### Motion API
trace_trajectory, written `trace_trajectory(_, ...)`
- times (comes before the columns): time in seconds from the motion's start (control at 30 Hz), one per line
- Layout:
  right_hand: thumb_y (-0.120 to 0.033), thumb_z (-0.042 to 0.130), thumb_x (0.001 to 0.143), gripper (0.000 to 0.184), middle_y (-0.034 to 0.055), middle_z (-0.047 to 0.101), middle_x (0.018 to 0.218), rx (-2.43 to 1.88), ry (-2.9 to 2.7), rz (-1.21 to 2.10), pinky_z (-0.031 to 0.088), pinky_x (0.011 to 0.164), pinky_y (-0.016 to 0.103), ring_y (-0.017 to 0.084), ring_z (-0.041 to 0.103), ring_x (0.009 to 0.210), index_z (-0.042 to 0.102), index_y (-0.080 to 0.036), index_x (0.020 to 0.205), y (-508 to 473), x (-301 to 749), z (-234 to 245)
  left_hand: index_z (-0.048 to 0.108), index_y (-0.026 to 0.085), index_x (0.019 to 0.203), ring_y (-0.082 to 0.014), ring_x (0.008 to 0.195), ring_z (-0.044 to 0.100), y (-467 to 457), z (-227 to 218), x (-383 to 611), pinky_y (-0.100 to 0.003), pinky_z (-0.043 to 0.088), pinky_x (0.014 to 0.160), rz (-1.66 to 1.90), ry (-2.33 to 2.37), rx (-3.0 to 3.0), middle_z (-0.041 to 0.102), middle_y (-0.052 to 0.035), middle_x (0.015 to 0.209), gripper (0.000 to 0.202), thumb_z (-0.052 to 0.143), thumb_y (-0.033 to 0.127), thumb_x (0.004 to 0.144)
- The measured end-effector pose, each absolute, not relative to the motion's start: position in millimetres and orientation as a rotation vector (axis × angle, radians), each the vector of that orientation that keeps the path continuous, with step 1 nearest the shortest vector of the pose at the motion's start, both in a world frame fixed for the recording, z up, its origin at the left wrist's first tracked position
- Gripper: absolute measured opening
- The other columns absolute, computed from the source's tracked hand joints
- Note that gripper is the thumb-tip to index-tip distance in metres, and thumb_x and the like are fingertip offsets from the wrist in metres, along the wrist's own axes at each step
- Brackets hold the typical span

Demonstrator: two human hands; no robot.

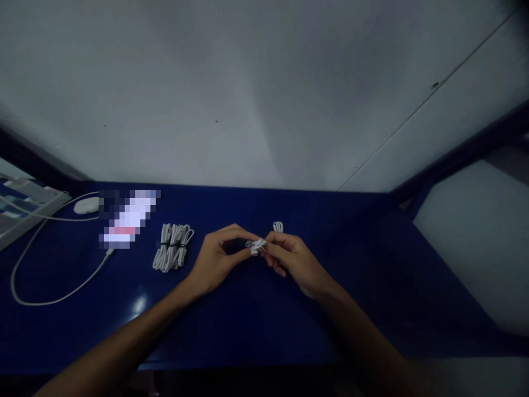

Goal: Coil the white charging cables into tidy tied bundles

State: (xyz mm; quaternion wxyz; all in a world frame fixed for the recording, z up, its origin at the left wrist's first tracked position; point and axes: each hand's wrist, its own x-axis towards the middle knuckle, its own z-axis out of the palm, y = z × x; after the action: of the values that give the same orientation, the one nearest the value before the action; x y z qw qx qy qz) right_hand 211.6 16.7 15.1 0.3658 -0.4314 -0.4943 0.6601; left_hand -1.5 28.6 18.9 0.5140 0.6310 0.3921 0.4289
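Observation:
Between the fingertips of both hands is a small coiled white cable (258,246), held above the blue table near its middle. My left hand (219,255) pinches its left side between thumb and forefinger. On the other side my right hand (291,256) grips it with thumb and fingers, the lower fingers curled beneath. Just behind the right hand, the looped end of a white cable (278,226) shows; the rest is hidden by the fingers. Several white cable bundles (172,246), tied with black ties, lie side by side left of my left hand.
A phone with a lit, blurred screen (130,219) lies at the left, a white charging cord (61,300) plugged into it. Next to it are a white mouse-like object (86,205) and a grey tray (33,212). A pale wall (231,110) rises behind the blue table (248,331).

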Motion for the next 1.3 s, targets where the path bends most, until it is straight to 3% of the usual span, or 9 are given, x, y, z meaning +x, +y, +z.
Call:
trace_trajectory(0.13,-0.035,0.066,0.101,0.023,-0.0023,0.062,0.068,-1.119,-1.412,1.504,0.033,0.052,0.026,0.012,0.047,0.057,0.068,-0.022,0.083,13.8,209.1,18.1,0.086,0.021,0.102,-0.0210,0.089,0.072,30.9,16.7,0.6,-0.035,0.054,0.088,0.975,0.919,1.268,0.078,-0.0059,0.096,0.022,0.090,0.033,0.085)
trace_trajectory(0.23,-0.026,0.061,0.103,0.023,-0.0007,0.061,0.073,-1.155,-1.714,1.026,0.042,0.063,0.031,0.015,0.053,0.066,0.064,-0.022,0.080,10.4,204.7,17.2,0.084,0.018,0.104,-0.0175,0.085,0.069,32.9,15.7,0.4,-0.030,0.051,0.082,0.857,0.859,1.022,0.077,-0.0052,0.094,0.022,0.089,0.032,0.087)
trace_trajectory(0.33,-0.017,0.052,0.105,0.027,0.0018,0.061,0.076,-1.090,-2.070,0.488,0.044,0.070,0.036,0.018,0.053,0.072,0.061,-0.023,0.080,9.5,203.0,11.8,0.082,0.016,0.097,-0.0161,0.083,0.067,34.8,15.1,-2.2,-0.028,0.050,0.080,0.737,0.817,0.863,0.075,-0.0054,0.092,0.016,0.086,0.029,0.088)
trace_trajectory(0.43,-0.015,0.048,0.106,0.029,0.0036,0.064,0.077,-1.049,-2.219,0.263,0.044,0.069,0.037,0.020,0.055,0.073,0.063,-0.023,0.083,10.4,204.4,6.7,0.080,0.016,0.093,-0.0157,0.082,0.067,35.7,15.7,-4.5,-0.028,0.050,0.080,0.709,0.808,0.821,0.074,-0.0050,0.090,0.014,0.086,0.027,0.088)
trace_trajectory(0.6,-0.024,0.054,0.109,0.022,0.0016,0.067,0.079,-1.132,-1.984,0.475,0.046,0.066,0.035,0.018,0.059,0.070,0.065,-0.024,0.090,7.7,203.9,11.1,0.082,0.018,0.099,-0.0155,0.085,0.067,36.3,19.6,-3.5,-0.028,0.049,0.082,0.800,0.851,0.909,0.076,-0.0048,0.096,0.017,0.088,0.029,0.088)
trace_trajectory(0.87,-0.035,0.061,0.107,0.018,-0.0002,0.067,0.077,-1.275,-1.568,0.916,0.047,0.065,0.033,0.017,0.062,0.068,0.070,-0.025,0.095,6.9,206.8,23.3,0.085,0.020,0.114,-0.0228,0.100,0.074,36.6,18.9,-2.3,-0.035,0.052,0.095,0.908,0.870,0.948,0.082,-0.0099,0.109,0.028,0.087,0.032,0.089)
trace_trajectory(1.03,-0.036,0.065,0.105,0.013,0.0007,0.070,0.085,-1.243,-1.557,1.012,0.049,0.067,0.032,0.018,0.065,0.074,0.071,-0.025,0.103,7.3,205.8,22.2,0.085,0.021,0.117,-0.0216,0.101,0.075,36.6,11.4,-5.2,-0.035,0.052,0.097,0.903,0.859,0.926,0.083,-0.0102,0.111,0.028,0.086,0.029,0.090)
trace_trajectory(1.3,-0.030,0.066,0.104,0.009,0.0013,0.070,0.086,-1.252,-1.619,0.973,0.050,0.069,0.033,0.018,0.064,0.076,0.071,-0.025,0.099,6.3,203.0,20.4,0.086,0.020,0.115,-0.0212,0.100,0.075,37.0,10.1,-3.5,-0.034,0.053,0.096,0.886,0.868,0.902,0.083,-0.0101,0.109,0.028,0.088,0.030,0.089)
